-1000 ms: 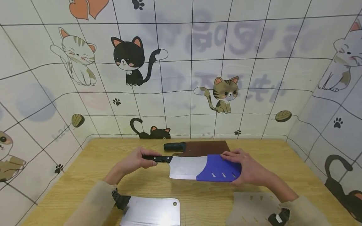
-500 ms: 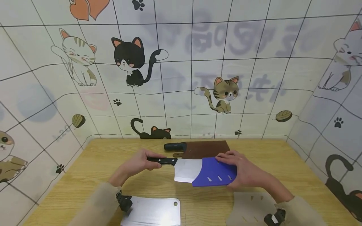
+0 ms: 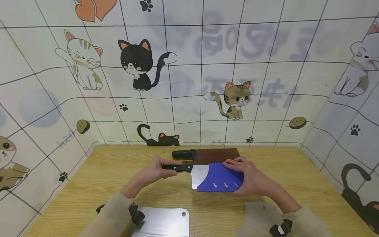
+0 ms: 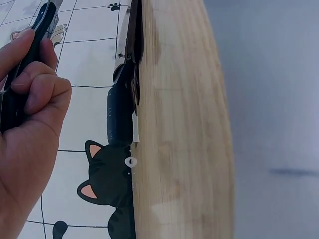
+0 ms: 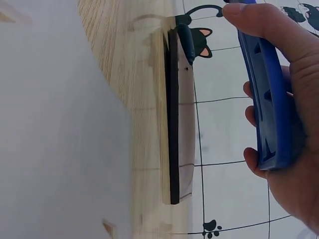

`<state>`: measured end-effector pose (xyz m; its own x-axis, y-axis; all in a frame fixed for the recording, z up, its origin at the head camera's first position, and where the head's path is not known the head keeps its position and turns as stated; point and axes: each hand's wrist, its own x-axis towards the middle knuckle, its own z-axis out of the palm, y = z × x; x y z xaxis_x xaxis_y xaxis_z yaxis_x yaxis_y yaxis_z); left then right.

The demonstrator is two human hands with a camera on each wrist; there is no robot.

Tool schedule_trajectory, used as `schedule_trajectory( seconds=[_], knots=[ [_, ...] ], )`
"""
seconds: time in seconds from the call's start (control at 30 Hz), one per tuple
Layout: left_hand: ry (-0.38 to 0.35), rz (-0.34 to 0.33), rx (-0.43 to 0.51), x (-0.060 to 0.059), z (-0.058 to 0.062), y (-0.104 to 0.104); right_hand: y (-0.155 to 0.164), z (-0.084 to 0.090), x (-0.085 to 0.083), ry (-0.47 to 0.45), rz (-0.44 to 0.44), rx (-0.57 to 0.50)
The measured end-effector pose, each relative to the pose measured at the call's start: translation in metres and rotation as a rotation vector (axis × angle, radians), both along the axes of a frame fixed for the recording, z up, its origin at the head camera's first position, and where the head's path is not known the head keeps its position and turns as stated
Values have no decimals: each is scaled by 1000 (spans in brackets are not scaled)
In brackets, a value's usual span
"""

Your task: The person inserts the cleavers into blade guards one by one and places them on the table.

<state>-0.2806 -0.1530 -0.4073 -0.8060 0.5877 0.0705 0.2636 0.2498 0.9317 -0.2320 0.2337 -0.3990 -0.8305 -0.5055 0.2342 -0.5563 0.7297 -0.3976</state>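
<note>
My left hand (image 3: 157, 172) grips the black handle of a cleaver (image 3: 199, 174) in the head view. A blue blade cover (image 3: 219, 177) with several slots encloses most of its blade; a strip of bare metal shows beside the handle. My right hand (image 3: 251, 176) holds the cover at its far end, thumb below and fingers over the top. In the right wrist view the thumb and fingers wrap the blue cover (image 5: 269, 94). The left wrist view shows the fingers curled round the black handle (image 4: 35, 45). Cleaver and cover are held above the table.
Behind the hands lies another knife with a black handle (image 3: 183, 154) in a brown sheath (image 3: 217, 155). A bare cleaver (image 3: 165, 220) lies at the front, partly under the left forearm. A pale slotted cover (image 3: 257, 217) lies front right on the wooden table (image 3: 88, 184).
The cleaver has slid further into the blue cover, so less bare blade shows. My left hand has moved right and my right hand slightly left, closer together.
</note>
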Motion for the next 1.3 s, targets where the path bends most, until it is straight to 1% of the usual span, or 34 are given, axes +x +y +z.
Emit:
schedule_trajectory(
  seconds=[0.1,0.23,0.37,0.47,0.6,0.8,1.03,1.1,1.23,1.3],
  knots=[
    [5,-29,-5,0,1,-3,-1,0,1,0,14,1],
    [-13,-59,-20,-1,5,-6,-2,1,2,-2,52,-5],
    [-41,-56,-48,-2,7,-6,-5,-1,2,2,103,-16],
    [-47,-43,-60,-3,6,-4,-7,-3,2,20,120,-26],
    [-38,-24,-54,-3,5,-2,-8,-4,2,38,91,-38],
    [-25,-7,-18,-2,3,0,-9,-4,-1,41,58,-19],
    [-10,64,19,0,-3,14,-12,-2,-5,73,19,-15],
    [0,74,25,0,-5,17,-13,-2,-7,77,17,-8],
    [21,57,-28,0,-9,19,-9,-7,-7,45,37,35],
    [24,35,-59,-1,-11,20,-8,-10,-6,8,42,52]
  ],
)
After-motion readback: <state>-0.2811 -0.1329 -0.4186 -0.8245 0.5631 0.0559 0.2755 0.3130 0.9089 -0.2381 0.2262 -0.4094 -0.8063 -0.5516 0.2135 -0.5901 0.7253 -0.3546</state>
